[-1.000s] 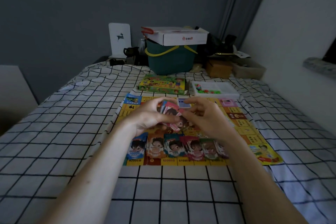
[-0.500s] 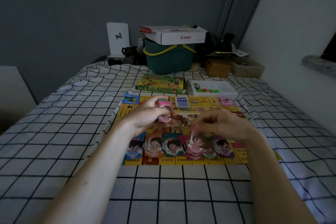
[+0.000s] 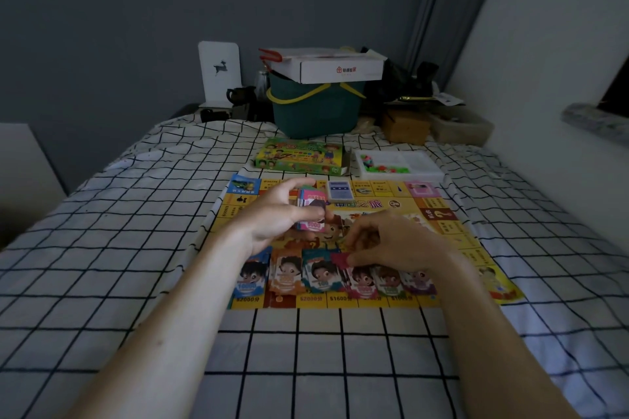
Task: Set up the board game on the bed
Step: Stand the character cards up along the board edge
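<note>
From the head camera, a yellow game board [image 3: 442, 214] lies flat on the bed [image 3: 136, 214], whose cover is white with a black grid. The left hand [image 3: 275, 214] is raised over the middle of the board, its fingers and thumb curled round a small stack of cards [image 3: 311, 206] with a pink card facing up — a firm hold, thumb pressed across the front of the stack. The right hand [image 3: 391, 245] is lower, just above the board's near edge, its fingers bent and the thumb and forefinger pinching the corner of one dark pink card [image 3: 340, 258]. Below both hands a row of card piles [image 3: 289, 274] runs along the near edge of the board, each pile showing a cartoon face, set side by side and touching or overlapping. A single blue-and-white deck [image 3: 341, 189] rests on the far part of the board. Beyond the board's far edge lie the green game box [image 3: 299, 156] and, just beside it to the right, a white tray [image 3: 408, 165] with small coloured pieces in one compartment. Further back stands a dark green basket [image 3: 316, 109] with a yellow handle, a white carton [image 3: 333, 66] lying on top of it.
</note>
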